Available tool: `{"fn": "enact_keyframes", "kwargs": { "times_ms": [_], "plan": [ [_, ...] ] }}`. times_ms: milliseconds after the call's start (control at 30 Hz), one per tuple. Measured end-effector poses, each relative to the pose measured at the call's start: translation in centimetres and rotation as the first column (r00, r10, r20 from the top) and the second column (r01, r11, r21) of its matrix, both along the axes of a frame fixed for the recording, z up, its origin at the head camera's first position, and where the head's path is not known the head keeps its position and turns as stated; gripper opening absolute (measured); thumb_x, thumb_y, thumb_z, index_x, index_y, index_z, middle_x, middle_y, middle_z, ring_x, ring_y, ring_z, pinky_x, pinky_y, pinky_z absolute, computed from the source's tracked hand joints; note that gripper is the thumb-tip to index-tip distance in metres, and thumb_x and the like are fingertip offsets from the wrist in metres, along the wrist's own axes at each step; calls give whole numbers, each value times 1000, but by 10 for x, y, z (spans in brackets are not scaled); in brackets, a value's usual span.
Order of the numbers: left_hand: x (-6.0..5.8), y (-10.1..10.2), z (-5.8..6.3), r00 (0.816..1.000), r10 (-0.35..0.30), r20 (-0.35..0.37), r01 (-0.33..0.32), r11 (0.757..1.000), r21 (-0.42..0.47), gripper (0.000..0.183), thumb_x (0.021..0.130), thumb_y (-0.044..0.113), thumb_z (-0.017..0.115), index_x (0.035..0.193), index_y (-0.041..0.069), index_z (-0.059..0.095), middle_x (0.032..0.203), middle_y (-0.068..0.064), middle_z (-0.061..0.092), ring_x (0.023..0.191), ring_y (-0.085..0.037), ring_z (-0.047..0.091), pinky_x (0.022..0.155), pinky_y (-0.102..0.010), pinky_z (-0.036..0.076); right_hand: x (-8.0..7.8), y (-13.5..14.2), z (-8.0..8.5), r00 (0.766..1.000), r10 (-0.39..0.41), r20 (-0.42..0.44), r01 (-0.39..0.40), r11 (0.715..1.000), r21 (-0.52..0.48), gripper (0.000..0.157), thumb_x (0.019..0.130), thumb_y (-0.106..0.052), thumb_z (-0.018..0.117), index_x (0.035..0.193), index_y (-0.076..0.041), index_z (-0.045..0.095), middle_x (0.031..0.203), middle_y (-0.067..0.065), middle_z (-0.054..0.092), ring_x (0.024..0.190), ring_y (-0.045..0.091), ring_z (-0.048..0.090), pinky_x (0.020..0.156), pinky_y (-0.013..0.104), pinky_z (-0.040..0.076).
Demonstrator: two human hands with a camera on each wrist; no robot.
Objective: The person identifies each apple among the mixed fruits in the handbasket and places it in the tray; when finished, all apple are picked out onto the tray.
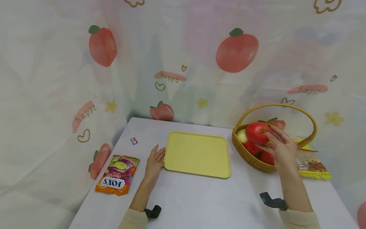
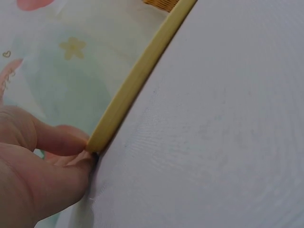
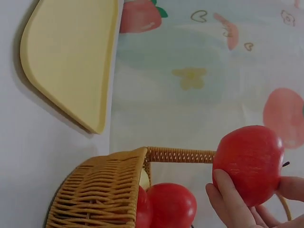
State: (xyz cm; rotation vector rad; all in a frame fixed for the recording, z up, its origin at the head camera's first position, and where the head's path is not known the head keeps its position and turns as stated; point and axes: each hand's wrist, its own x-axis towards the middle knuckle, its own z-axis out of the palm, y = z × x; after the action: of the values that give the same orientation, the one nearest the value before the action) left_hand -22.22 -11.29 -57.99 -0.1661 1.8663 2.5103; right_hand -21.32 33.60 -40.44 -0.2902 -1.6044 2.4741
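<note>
My right hand holds a red apple between thumb and fingers, just over the wicker basket. In the right wrist view, the same apple is raised above the basket's rim, its stem to the right. More red apples and a pale fruit lie inside the basket. A yellow tray lies flat on the table. Beside its left edge rests my left hand, fingers extended, touching the tray's rim at a corner in the left wrist view.
An orange-and-purple Fox's candy bag lies at the table's left, with a small blue-and-red packet behind it. Right of the basket is a yellow snack bag. The basket's tall handle arches overhead. A patterned cloth hangs behind the table.
</note>
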Motion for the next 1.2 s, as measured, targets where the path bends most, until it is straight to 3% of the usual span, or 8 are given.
{"fn": "enact_keyframes", "kwargs": {
  "times_ms": [133,333,567,733,1033,1200],
  "plan": [
    [-1,4,1,1000,5,9,-5,1000,1,93,85,-30,42,166,7,17,159,-24,43,150,-36,39,122,-43,35,-5,-9,0,999,32,-24,-32,999,7,61,92,-8,77,150,-8,56,118,-2,71,78,22,77,69,42,65],
    [-1,4,-1,1000,10,24,-11,999,37,96,84,-31,43,167,8,13,159,-24,43,150,-37,39,122,-44,35,-15,-24,-3,997,74,4,-74,995,71,71,94,-14,76,157,-6,45,122,-3,68,83,19,78,73,40,64],
    [0,3,-2,1000,-19,21,18,999,43,87,83,-31,42,162,0,26,160,-26,40,151,-38,36,123,-44,32,-24,-44,-8,994,89,70,-100,978,181,69,95,-25,76,157,-13,48,139,4,57,89,16,76,81,39,62],
    [3,3,-3,999,-31,7,31,998,48,81,82,-31,40,159,-6,31,160,-29,39,152,-40,35,124,-46,30,-32,-56,-7,989,115,94,-132,969,207,70,96,-26,75,158,-12,45,149,10,49,95,13,76,84,40,61],
    [-1,-1,-2,999,-14,32,13,999,37,80,82,-30,42,157,-4,36,160,-25,42,151,-37,38,123,-44,32,-56,-81,-4,976,177,124,-199,961,190,70,99,-22,71,160,-8,41,148,10,50,92,17,77,86,45,59],
    [-2,-3,0,999,-12,45,10,999,37,79,83,-29,43,158,-3,37,160,-23,43,150,-35,39,123,-43,33,-70,-98,-11,972,199,129,-225,944,240,66,101,-21,68,159,-4,40,152,15,48,85,19,78,86,49,59]
  ]
}}
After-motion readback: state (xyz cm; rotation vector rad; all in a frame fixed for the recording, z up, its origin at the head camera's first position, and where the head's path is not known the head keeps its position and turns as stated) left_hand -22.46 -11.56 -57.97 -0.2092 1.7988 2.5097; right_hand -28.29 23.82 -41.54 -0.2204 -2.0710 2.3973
